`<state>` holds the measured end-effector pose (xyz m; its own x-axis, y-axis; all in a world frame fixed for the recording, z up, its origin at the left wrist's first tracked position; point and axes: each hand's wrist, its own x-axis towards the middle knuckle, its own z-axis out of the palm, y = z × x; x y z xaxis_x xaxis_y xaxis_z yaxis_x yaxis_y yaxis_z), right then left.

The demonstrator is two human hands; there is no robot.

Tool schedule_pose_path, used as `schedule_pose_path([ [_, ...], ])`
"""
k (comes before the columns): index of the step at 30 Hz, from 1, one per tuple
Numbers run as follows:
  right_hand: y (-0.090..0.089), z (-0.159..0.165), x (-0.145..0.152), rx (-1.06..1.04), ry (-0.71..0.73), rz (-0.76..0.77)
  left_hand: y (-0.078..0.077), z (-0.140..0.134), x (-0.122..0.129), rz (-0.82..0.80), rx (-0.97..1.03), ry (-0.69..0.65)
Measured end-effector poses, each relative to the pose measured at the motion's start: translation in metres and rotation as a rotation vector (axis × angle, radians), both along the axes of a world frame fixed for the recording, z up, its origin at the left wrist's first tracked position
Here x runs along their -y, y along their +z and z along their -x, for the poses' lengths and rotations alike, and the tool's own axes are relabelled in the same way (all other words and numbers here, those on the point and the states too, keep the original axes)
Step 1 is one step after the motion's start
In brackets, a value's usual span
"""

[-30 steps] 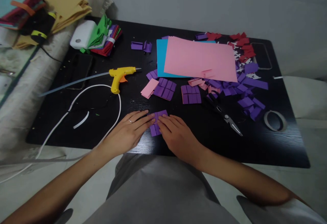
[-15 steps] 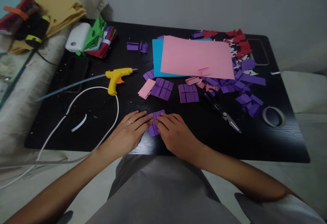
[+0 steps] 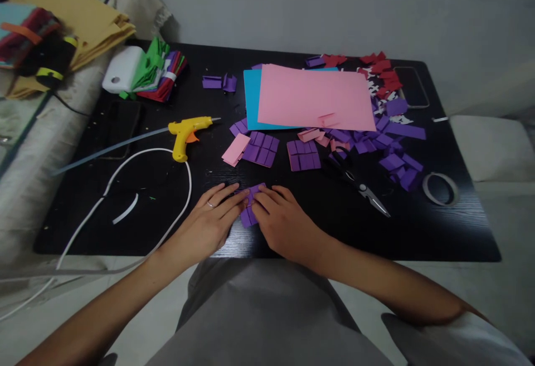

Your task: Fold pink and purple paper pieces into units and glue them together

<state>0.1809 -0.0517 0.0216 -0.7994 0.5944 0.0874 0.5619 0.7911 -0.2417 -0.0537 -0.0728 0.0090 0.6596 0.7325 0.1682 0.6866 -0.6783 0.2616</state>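
Both your hands press on a purple paper piece (image 3: pixel 247 219).
The fingertips of your left hand (image 3: pixel 211 218) and right hand (image 3: pixel 288 227) come close together over it, on the table (image 3: pixel 368 243); with thumbs hidden, I can't tell whether either hand pinches it. The step looks like flattening or lining up its creased parts, and the next move probably calls for light, even pressure so nothing slips. Just beyond your grip lie two purple squares (image 3: pixel 304 156) and a folded pink paper (image 3: pixel 236 150); farther out, a glue gun (image 3: pixel 181 142) is to the left, scissors (image 3: pixel 366 191) to the right, pink sheets (image 3: pixel 313 96) beyond.
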Motion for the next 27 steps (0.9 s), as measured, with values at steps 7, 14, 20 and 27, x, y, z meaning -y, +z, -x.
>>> schedule_pose_path([
  [7,0.0043,0.0003,-0.0002,0.06,0.008,0.047,0.0,-0.0039,-0.0103,0.029,-0.043,-0.06],
  [14,0.0027,0.0012,0.0021,0.035,-0.003,-0.001,0.0002,-0.0053,-0.0096,0.016,-0.05,-0.065],
  [20,0.001,0.0022,0.0005,0.026,0.0,0.043,0.0003,-0.0045,-0.0085,0.031,-0.028,-0.049],
  [27,0.0027,-0.0003,-0.0021,0.04,0.015,0.063,0.0025,0.0039,-0.006,0.001,-0.006,-0.032],
])
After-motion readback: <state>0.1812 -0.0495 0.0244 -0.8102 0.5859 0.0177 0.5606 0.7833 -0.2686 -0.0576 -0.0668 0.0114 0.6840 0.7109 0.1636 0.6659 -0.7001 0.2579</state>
